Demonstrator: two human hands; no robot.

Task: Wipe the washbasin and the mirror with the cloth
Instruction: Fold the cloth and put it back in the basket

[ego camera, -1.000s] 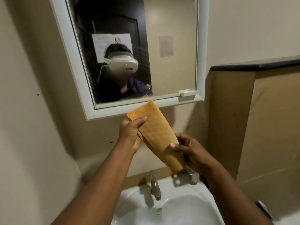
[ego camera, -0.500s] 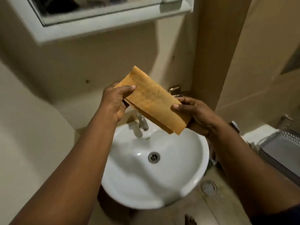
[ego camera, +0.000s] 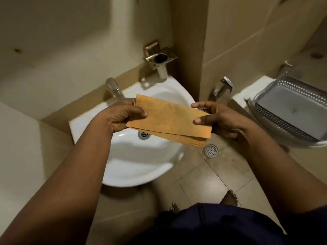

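The cloth is orange-tan, folded into a flat oblong of several layers, its lower edges stepped and slightly fanned, with faint darker smudges on the top face. It is held level in the air between both hands. The left hand pinches its left end, thumb on top and fingers curled round the edge. The right hand grips the right end, thumb pressed on the top face, fingers wrapped underneath.

Directly below the fingers sits the white washbasin, its drain showing just under the cloth's near edge. Beyond the left fingers stands a chrome tap; further back a metal holder is fixed to the beige wall. Under the right fingers lie the tan floor tiles and a round floor drain. Right of them, a perforated grey tray rests on a white surface.
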